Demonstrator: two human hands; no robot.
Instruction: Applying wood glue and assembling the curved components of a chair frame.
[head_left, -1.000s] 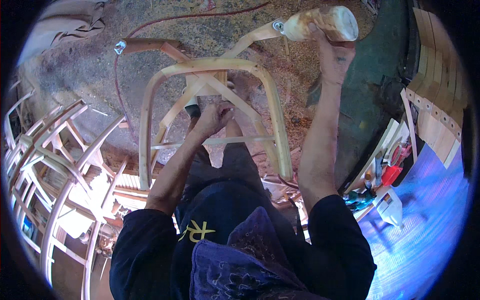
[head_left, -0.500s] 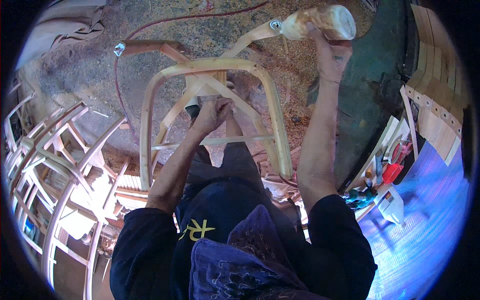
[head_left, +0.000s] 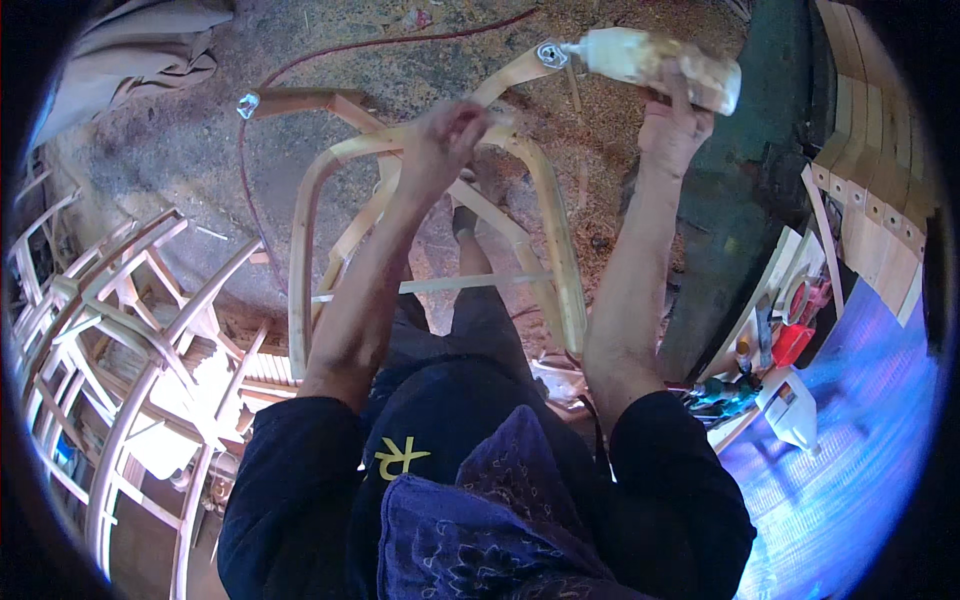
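Note:
My right hand (head_left: 676, 125) is closed around a whitish squeeze bottle (head_left: 640, 58), held on its side. The bottle's nozzle points left, at the tip of a wooden leg (head_left: 515, 75) whose end carries a shiny ring-like patch. My left hand (head_left: 440, 148), slightly blurred, has its fingers curled in above the curved top rail of a pale wooden frame (head_left: 550, 210). A pale smear shows by its fingertips, but I cannot make out what they hold. A second leg (head_left: 295, 101) reaches left, with a similar shiny patch at its tip.
Several curved wooden frames (head_left: 110, 340) are stacked at the left. A dark red hose (head_left: 400, 38) crosses the dusty floor. Wooden slats (head_left: 870, 170) stand at the far right, above a green tool (head_left: 722, 395) and a white container (head_left: 790, 412). Cloth (head_left: 150, 60) lies at the upper left.
My left hand has moved up and away from my lap, to above the top rail. The right hand and bottle have shifted slightly right, and the bottle has tilted, its base lower.

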